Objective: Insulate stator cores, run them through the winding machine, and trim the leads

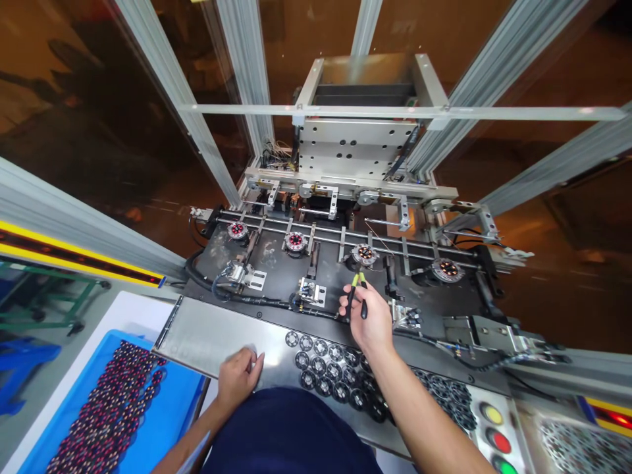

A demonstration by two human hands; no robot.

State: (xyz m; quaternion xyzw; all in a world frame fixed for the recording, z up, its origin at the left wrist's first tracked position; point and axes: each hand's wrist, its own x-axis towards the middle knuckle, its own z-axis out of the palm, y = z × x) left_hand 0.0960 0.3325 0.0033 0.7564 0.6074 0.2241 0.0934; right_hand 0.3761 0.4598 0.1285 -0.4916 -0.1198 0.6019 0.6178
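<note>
My right hand (370, 316) is closed around pliers (354, 288) with yellow-green and black handles. Their jaws point at the third wound motor stator (364, 254) on the fixture; I cannot tell whether they touch it. Thin copper-coloured wire (379, 237) runs from near this stator up to the rails. My left hand (239, 376) rests by the front metal shelf (207, 332), its fingers curled in; a greyish spot shows at the fingertips, too small to name. Other stators sit in line: one (237, 230) at far left, one (295, 242) beside it, one (447, 269) at right.
Black ring-shaped parts (318, 365) lie in rows on the shelf, with more heaped right. A blue tray (168, 401) of wound stators stands at left. Push buttons (498, 440) are at lower right. Metal clamps (311, 291) and cables line the machine bed; rails cross behind the stators.
</note>
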